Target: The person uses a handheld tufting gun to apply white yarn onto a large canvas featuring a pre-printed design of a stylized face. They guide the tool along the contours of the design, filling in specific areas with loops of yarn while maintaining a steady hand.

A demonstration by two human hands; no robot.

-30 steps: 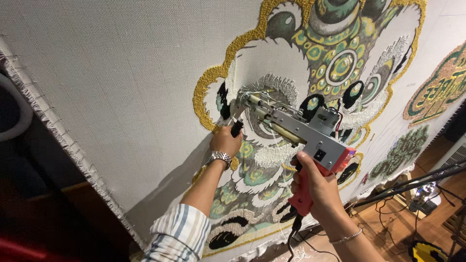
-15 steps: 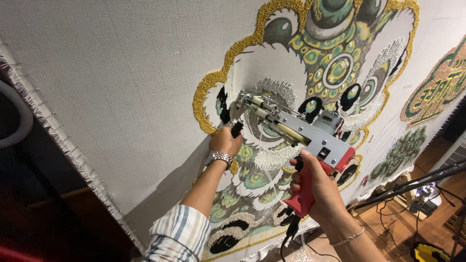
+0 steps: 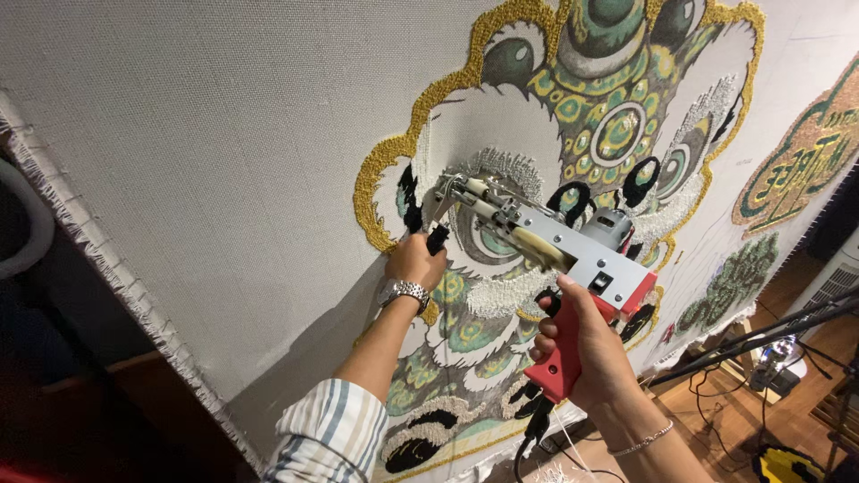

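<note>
I hold a tufting gun (image 3: 573,255) against a big stretched cloth (image 3: 224,152) bearing a half-tufted lion-head design (image 3: 617,116) in gold, green, white and black. My right hand (image 3: 582,353) grips the gun's red rear handle. My left hand (image 3: 416,261), with a metal watch on the wrist, is closed on the black front handle near the needle. The needle tip (image 3: 440,192) touches a white area inside the gold outline.
The cloth's frayed left edge (image 3: 98,250) runs diagonally down. A second gold-and-green tufted piece (image 3: 801,170) hangs at the right. Below right are a dark bar (image 3: 761,340), cables and a wooden floor (image 3: 716,420). A black cord (image 3: 528,438) hangs from the gun.
The gun and both hands have shifted slightly up and left along the white area; the grips are unchanged.
</note>
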